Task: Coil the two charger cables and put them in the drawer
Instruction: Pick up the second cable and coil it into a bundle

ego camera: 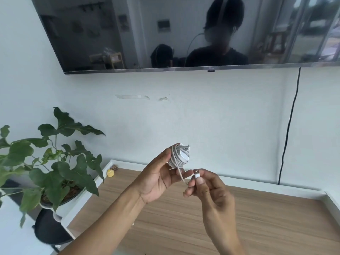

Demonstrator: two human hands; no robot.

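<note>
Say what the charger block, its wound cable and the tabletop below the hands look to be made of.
Charger block: likely hard white plastic, smooth, faintly glossy on its flat face. Cable: soft white plastic or rubber sheath, matte; it bends into tight loops. Tabletop: light wood grain in streaks, matte; solid wood or printed laminate, cannot tell which.

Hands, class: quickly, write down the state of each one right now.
Left hand: closed, holding the cable-wrapped charger.
Right hand: closed, pinching the cable's free plug.

Wooden desktop (257,227) open ahead, right; plant (60,170) crowds left edge; wall (202,116) seemingly close behind.
</note>
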